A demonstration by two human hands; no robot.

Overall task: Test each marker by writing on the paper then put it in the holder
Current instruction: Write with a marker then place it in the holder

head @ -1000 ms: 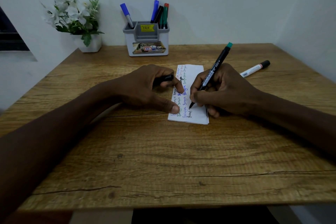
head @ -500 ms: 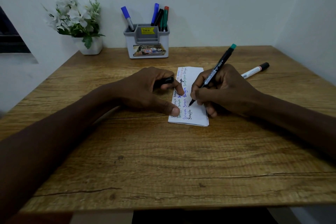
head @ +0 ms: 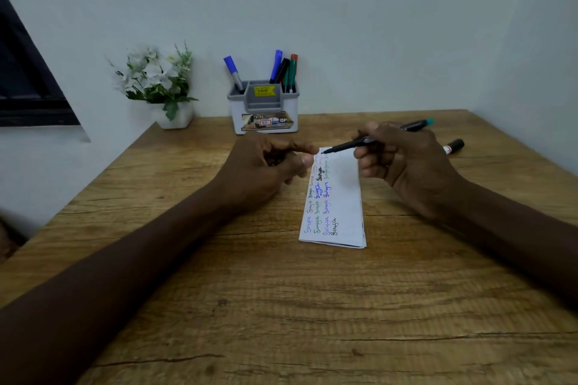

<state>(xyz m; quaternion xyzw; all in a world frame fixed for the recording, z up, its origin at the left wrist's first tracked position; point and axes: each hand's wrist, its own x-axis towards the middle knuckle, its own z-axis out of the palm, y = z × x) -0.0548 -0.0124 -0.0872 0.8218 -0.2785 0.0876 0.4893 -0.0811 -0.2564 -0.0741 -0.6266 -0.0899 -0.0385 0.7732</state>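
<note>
One marker [head: 344,146] tested: right hand [head: 406,166] lifts it off paper [head: 341,197], pinching barrel, tip now aimed at 9 o'clock toward left hand [head: 259,166], fingers curled round cap [head: 274,160]. Capping next, likely; then holder [head: 266,109] at 12 o'clock. Spare marker [head: 454,146] lies at 2 o'clock on desk [head: 281,306].

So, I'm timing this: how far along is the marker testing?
Done: several markers stand in the holder; the paper carries rows of writing. In hand: the right hand holds an uncapped green-ended marker, tip toward the left hand, which seems to hold its cap. Left: cap and store it, then test the black-capped marker on the table.
</note>
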